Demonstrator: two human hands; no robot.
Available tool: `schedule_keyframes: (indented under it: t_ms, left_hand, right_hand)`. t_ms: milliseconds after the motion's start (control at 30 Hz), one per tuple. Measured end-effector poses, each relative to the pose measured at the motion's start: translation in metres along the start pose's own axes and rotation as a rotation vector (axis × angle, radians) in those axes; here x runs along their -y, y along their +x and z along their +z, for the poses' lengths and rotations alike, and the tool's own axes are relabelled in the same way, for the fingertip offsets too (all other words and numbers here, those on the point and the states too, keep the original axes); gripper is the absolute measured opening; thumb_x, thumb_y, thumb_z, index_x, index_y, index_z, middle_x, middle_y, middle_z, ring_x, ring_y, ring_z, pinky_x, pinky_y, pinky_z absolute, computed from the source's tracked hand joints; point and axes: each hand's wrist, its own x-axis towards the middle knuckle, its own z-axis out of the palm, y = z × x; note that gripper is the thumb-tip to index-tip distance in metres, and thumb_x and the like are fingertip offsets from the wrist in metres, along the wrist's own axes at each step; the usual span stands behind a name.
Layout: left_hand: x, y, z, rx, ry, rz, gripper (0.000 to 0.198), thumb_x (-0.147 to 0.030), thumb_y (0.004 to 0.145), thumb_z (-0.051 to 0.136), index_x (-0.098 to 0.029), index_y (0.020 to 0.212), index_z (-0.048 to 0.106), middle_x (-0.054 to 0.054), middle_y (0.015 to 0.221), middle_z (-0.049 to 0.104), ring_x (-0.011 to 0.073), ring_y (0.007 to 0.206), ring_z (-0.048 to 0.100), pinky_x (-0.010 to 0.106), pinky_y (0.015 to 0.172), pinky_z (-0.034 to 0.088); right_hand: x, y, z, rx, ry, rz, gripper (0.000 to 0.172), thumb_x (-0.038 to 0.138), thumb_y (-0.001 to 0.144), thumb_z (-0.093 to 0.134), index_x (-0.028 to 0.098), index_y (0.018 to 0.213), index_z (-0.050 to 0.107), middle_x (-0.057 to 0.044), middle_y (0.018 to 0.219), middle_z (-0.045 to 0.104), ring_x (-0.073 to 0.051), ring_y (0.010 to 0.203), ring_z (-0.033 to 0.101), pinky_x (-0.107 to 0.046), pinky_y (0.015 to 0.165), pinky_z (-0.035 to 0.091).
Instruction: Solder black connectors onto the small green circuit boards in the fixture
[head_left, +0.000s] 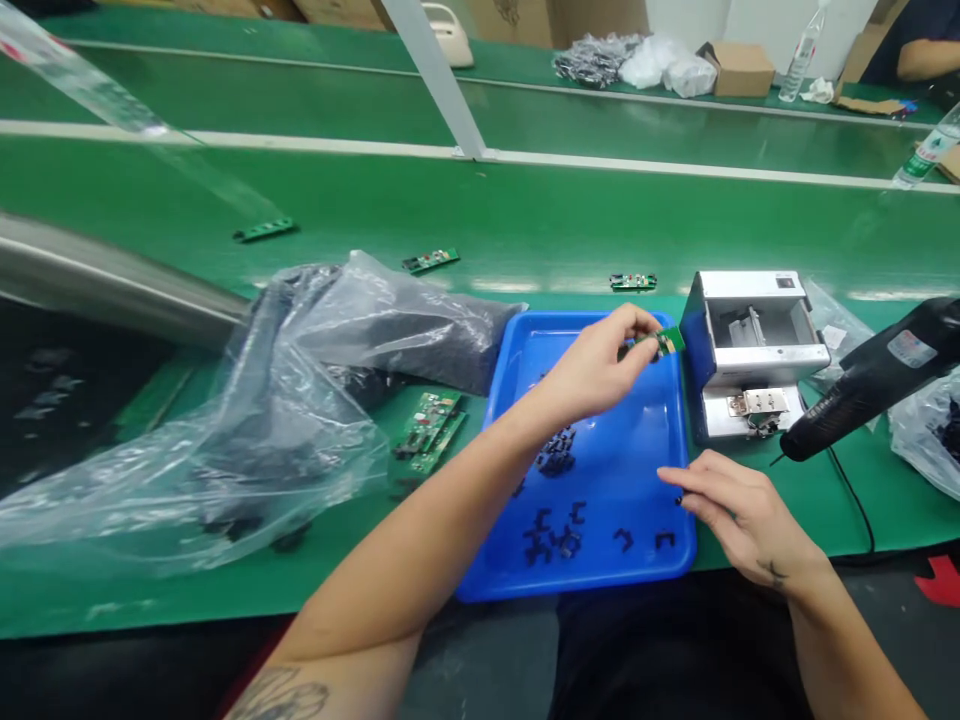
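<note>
My left hand (604, 365) is closed on a small green circuit board (670, 342) above the far right part of a blue tray (637, 440). Over the tray's right rim, my right hand (739, 510) pinches a small black part (679, 500), mostly hidden by the fingers. In the tray, small black plastic clips (555, 540) lie loose near the front. A heap of dark parts (556, 452) sits farther back, partly covered by my left forearm. One black clip (664, 540) rests by itself at the front right corner.
Left of the tray are stacked circuit boards (431, 430) and a clear plastic bag (322, 370). A silver-and-blue machine (757, 350) and a black electric screwdriver (870, 380) are on the right. Single boards (634, 282) lie along the green belt (525, 220) behind.
</note>
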Motion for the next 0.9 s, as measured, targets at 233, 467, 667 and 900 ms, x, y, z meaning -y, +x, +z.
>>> schedule_keyframes:
  t_ms: [233, 467, 667, 900]
  left_hand:
    - [-0.030, -0.030, 0.021, 0.298, -0.059, 0.091, 0.012, -0.026, 0.091, 0.060, -0.018, 0.094, 0.068, -0.003, 0.079, 0.069, 0.0102, 0.063, 0.054, 0.024, 0.063, 0.042]
    - [-0.031, -0.035, 0.030, 0.327, -0.062, 0.113, 0.009, -0.023, 0.090, 0.059, -0.019, 0.092, 0.066, -0.003, 0.075, 0.067, 0.0108, 0.062, 0.054, 0.023, 0.061, 0.040]
    - [-0.034, -0.038, 0.029, 0.319, -0.051, 0.154, 0.007, -0.018, 0.089, 0.058, -0.019, 0.090, 0.065, -0.004, 0.075, 0.066, 0.0098, 0.060, 0.052, 0.023, 0.061, 0.039]
    - [-0.034, -0.040, 0.028, 0.339, 0.004, 0.169, 0.008, -0.019, 0.093, 0.058, -0.018, 0.093, 0.066, -0.002, 0.080, 0.069, 0.0114, 0.065, 0.057, 0.024, 0.063, 0.040]
  right_hand:
    - [-0.006, -0.012, -0.023, -0.293, -0.016, 0.223, 0.008, 0.028, 0.094, 0.070, 0.021, 0.095, 0.068, -0.001, 0.084, 0.074, -0.011, 0.072, 0.072, -0.020, 0.072, 0.062]
    - [-0.004, -0.010, -0.029, -0.380, -0.073, 0.270, 0.009, 0.027, 0.093, 0.068, 0.020, 0.089, 0.072, -0.001, 0.075, 0.076, -0.013, 0.063, 0.073, -0.022, 0.066, 0.063]
    - [-0.002, -0.007, -0.029, -0.372, -0.182, 0.262, 0.010, 0.027, 0.093, 0.068, 0.021, 0.086, 0.071, -0.001, 0.073, 0.076, -0.014, 0.064, 0.074, -0.024, 0.068, 0.062]
    - [0.000, -0.005, -0.028, -0.385, -0.315, 0.191, 0.008, 0.024, 0.094, 0.066, 0.021, 0.087, 0.070, 0.001, 0.075, 0.076, -0.012, 0.064, 0.073, -0.021, 0.066, 0.060]
